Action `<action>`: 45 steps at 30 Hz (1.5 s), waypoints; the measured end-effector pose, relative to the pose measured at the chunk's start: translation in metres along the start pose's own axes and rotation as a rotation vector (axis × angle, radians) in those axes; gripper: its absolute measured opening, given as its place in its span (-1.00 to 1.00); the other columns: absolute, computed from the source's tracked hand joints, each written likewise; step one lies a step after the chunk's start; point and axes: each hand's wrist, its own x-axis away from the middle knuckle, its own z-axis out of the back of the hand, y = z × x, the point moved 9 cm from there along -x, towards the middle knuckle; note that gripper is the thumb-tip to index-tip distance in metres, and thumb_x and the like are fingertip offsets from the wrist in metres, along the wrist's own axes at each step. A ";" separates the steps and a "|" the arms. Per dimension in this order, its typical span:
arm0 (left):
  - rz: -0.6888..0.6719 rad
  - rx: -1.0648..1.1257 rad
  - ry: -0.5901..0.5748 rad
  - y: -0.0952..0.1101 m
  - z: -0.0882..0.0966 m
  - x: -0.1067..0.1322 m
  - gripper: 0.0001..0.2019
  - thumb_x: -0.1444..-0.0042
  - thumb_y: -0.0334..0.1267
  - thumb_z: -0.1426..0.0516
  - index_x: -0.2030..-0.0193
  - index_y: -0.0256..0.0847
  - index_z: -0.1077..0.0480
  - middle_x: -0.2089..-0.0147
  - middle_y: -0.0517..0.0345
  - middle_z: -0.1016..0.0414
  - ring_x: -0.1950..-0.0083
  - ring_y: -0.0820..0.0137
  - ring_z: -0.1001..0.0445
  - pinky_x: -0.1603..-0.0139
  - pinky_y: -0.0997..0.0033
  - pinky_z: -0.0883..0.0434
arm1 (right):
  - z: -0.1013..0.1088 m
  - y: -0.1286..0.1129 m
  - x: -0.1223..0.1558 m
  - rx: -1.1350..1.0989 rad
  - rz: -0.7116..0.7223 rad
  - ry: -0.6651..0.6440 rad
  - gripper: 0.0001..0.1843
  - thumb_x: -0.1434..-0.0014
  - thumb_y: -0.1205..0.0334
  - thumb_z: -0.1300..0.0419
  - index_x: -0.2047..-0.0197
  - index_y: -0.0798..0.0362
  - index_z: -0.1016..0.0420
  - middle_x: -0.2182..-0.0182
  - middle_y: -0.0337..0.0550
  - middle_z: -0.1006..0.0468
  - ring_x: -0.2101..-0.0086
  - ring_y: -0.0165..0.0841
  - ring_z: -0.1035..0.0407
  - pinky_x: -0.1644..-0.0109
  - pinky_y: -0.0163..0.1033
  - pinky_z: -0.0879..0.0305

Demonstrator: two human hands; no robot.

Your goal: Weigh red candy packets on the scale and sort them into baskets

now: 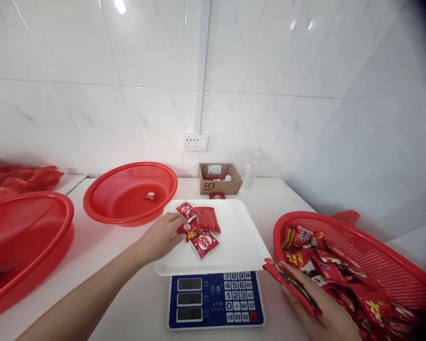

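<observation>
The left hand [163,238] has its fingers pinched on a small packet [189,229] at nine o'clock on the white tray [244,237], beside other red packets [204,242]. At the tray's four o'clock, the right hand [323,303] has fingers clamped on a red pouch [293,287], beside a filled basket [372,255].

Packets [205,242] lie on the tray [243,239] atop the scale [215,303], lower centre. Behind stand a box [227,187] and, right of it, a bottle [249,173]. Lower right, a basket [383,265] holds more packets [330,270]; centre left, another basket [119,194] holds one packet [150,195]; lower left sits a third basket [24,227].
</observation>
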 end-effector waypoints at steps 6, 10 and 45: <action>0.047 -0.007 -0.085 0.004 -0.013 -0.001 -0.72 -0.12 -0.46 0.02 0.07 -0.16 -0.36 -0.03 0.03 -0.43 -0.04 0.24 -0.38 -0.02 0.25 -0.35 | -0.002 0.003 0.002 0.022 0.002 -0.019 -0.60 -0.19 0.11 -0.06 -0.07 -0.02 -0.40 -0.02 -0.16 -0.49 0.03 -0.23 -0.42 0.05 -0.27 -0.45; 0.112 0.020 -0.028 -0.003 -0.002 0.001 -0.75 -0.17 -0.40 0.08 0.12 -0.16 -0.38 0.05 0.04 -0.49 0.05 0.26 -0.45 0.08 0.30 -0.39 | 0.000 0.002 0.002 0.011 -0.018 -0.021 -0.61 -0.19 0.10 -0.05 -0.07 -0.02 -0.41 -0.01 -0.17 -0.51 0.04 -0.23 -0.43 0.05 -0.26 -0.45; 0.140 -0.091 -0.097 -0.039 -0.013 -0.046 -0.73 -0.15 -0.21 -0.01 0.03 -0.19 -0.35 0.14 0.00 -0.42 0.12 0.23 -0.45 0.15 0.31 -0.35 | 0.004 -0.007 -0.004 -0.044 0.004 -0.014 -0.62 -0.16 0.15 -0.06 -0.04 -0.05 -0.45 0.02 -0.18 -0.52 0.06 -0.21 -0.45 0.07 -0.24 -0.46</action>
